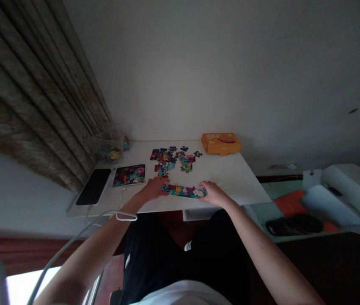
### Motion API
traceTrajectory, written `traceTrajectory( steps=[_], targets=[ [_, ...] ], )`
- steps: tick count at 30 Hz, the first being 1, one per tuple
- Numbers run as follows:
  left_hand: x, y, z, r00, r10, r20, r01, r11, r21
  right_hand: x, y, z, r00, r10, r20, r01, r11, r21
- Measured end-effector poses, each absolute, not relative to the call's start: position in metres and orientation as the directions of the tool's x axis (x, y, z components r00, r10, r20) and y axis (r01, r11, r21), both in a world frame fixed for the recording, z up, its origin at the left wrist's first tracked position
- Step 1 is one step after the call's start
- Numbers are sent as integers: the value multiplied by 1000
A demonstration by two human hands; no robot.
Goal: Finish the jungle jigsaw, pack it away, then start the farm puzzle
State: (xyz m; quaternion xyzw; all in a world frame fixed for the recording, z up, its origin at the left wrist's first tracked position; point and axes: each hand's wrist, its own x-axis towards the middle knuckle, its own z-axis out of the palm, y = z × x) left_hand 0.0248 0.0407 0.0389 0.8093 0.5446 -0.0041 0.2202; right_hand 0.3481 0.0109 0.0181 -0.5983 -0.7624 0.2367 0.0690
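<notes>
Left hand: your left hand (pixel 154 188) rests palm down at the left end of the joined puzzle strip (pixel 184 191), touching it, with your forearm angled in from the lower left.

Right hand: your right hand (pixel 213 194) mirrors it at the strip's right end, fingers curved inward and touching the pieces, with your forearm angled in from the lower right.

Hand state: your hands are apart, with the strip between them. You cannot tell whether either one is gripping it.

Puzzle strip: this row of joined pieces lies flat near the front edge of the white surface (pixel 227 178).

Loose puzzle pieces: the loose puzzle pieces (pixel 170 160) form a scattered cluster just beyond the strip, some touching one another.

Open room: there is bare surface to the right of your right hand and between the strip and the orange cardboard box (pixel 221 144) at the back edge.

Left side: a glossy printed picture card (pixel 129 175) lies beside a black-screened tablet (pixel 93 186). A thin white cable (pixel 125 216) loops just beside your left forearm.

Back corner: a clear plastic bag (pixel 110 146) sits bunched against a heavy pleated curtain (pixel 34 97).
</notes>
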Motion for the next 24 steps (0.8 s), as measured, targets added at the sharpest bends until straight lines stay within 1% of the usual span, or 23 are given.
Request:
traceTrajectory(
  steps=[2, 6, 9, 11, 14, 17, 20, 22, 24],
  targets=[
    [26, 45, 39, 419, 873, -251, 868, -303, 395, 348, 16, 17, -271, 942, -198, 870, 151, -469],
    [27, 44, 35, 423, 891, -168, 802, -281, 526, 346, 20, 18, -274, 949, -158, 822, 146, -551],
    [29, 38, 32, 394, 907, -149, 784, -248, 569, 345, 21, 18, -253, 958, -133, 761, 112, -639],
    [29, 35, 32, 371, 918, -141, 768, -218, 602, 346, 23, 16, -238, 963, -124, 691, 79, -719],
    [32, 33, 33, 340, 934, -110, 728, -187, 659, 351, 27, 12, -223, 972, -71, 527, 59, -848],
    [38, 33, 35, 359, 925, -123, 726, -194, 660, 354, 31, 7, -169, 983, -73, 352, -9, -936],
    [48, 35, 34, 384, 910, -158, 750, -207, 629, 349, 32, 0, -156, 978, -141, 268, -95, -959],
    [54, 37, 32, 400, 901, -169, 765, -227, 602, 340, 31, -4, -189, 967, -171, 311, -106, -944],
    [61, 38, 32, 418, 891, -178, 788, -258, 559, 331, 30, -7, -199, 968, -153, 436, -53, -898]
  ],
)
